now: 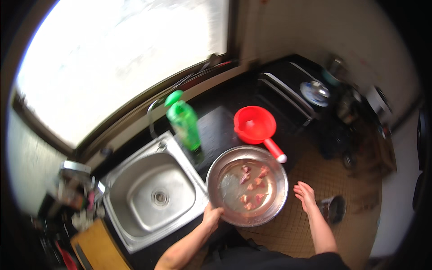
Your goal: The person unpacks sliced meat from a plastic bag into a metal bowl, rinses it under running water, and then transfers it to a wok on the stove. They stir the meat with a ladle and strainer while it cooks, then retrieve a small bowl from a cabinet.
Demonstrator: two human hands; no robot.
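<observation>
My left hand [211, 217] grips the near-left rim of a wide stainless steel basin [248, 219]. Shallow, slightly cloudy liquid covers its bottom, and several small pieces of raw meat [245, 175] lie in it. To the right of the basin, my right hand [304, 194] is held in the air with nothing in it, its fingers extended and apart from the rim. A red plastic dipper [255, 124] stands just beyond the basin, its handle reaching over or beside the far-right rim.
Left of the basin is a steel sink [135, 192]. A green bottle [185, 125] stands behind, by the tap. A wooden board [98, 246] lies at lower left. At back right, a black appliance [287, 87] carries a plate [308, 96]. A bin [334, 209] stands on the tiled floor.
</observation>
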